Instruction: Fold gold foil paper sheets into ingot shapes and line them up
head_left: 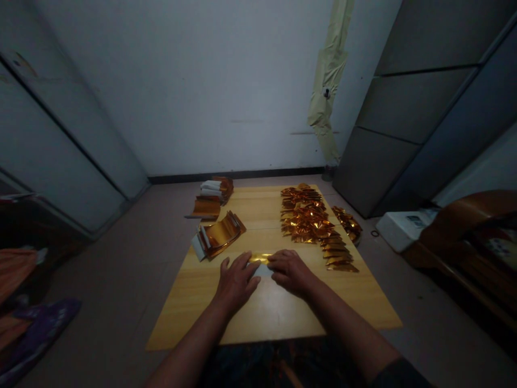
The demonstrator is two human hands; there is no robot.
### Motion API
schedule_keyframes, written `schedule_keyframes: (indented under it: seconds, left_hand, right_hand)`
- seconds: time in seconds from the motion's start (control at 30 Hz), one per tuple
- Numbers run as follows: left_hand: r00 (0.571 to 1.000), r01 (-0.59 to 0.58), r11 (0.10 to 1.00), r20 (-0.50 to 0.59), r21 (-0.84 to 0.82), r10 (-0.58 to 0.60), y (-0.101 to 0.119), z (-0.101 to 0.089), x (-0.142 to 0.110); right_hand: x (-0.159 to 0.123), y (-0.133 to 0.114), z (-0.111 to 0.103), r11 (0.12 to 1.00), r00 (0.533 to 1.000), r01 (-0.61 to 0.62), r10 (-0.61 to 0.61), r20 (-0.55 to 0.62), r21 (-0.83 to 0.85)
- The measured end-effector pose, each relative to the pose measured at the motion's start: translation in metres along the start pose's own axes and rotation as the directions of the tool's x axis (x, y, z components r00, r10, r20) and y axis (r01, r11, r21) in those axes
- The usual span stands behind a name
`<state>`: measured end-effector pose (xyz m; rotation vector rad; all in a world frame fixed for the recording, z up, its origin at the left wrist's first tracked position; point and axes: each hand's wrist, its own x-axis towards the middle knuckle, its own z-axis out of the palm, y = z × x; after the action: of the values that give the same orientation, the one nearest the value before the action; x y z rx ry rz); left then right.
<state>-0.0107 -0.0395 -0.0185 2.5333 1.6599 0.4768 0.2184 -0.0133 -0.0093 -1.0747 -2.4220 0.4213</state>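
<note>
My left hand (236, 280) and my right hand (290, 271) rest together on a gold foil sheet (260, 259) near the middle of a low wooden board (202, 291). The left hand lies flat with its fingers spread over the sheet's left part. The right hand is curled, its fingers pressing down on the sheet's right part. A grey underside of the sheet shows between the two hands.
A stack of flat gold sheets (218, 235) lies left of my hands, another stack (212, 198) farther back. Several folded gold pieces (311, 218) are heaped on the right. A grey cabinet (407, 108) stands at right, a white box (404, 226) beside it.
</note>
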Motion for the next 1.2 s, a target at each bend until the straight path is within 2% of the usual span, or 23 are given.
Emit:
schedule_keyframes:
  seconds: [0.17,0.33,0.4,0.67,0.83,1.03,1.2]
  left_hand:
    - [1.000,-0.017,1.000,0.010,0.024,0.017,0.001,0.000,0.000]
    - [0.999,-0.025,0.998,0.033,0.054,0.023,0.002,-0.002,-0.001]
    - [0.999,-0.028,0.998,0.038,0.055,0.026,0.002,-0.002,-0.001]
    - [0.996,-0.038,0.998,0.083,0.050,0.034,0.003,-0.002,0.000]
    - [0.994,-0.035,0.999,0.104,0.035,0.031,0.003,-0.005,0.001]
    - [0.988,-0.025,0.999,0.151,0.045,0.018,0.004,-0.007,0.003]
    - [0.984,-0.049,0.998,0.175,0.046,0.040,0.003,-0.007,0.003]
  right_hand:
    - [0.004,-0.003,0.002,1.000,1.000,-0.003,0.003,-0.031,0.029]
    - [0.015,-0.013,0.004,0.981,0.977,-0.196,0.196,-0.086,0.006]
    - [0.018,-0.014,0.005,0.971,0.968,-0.235,0.231,-0.096,-0.038]
    - [0.023,-0.010,0.011,0.921,0.995,-0.100,0.101,-0.019,-0.375]
    - [0.035,-0.011,0.010,0.905,1.000,-0.012,0.018,0.009,-0.424]
    - [0.045,-0.006,0.006,0.902,0.996,-0.003,0.040,0.076,-0.433]
    - [0.043,-0.006,0.006,0.889,0.975,-0.104,0.179,0.131,-0.446]
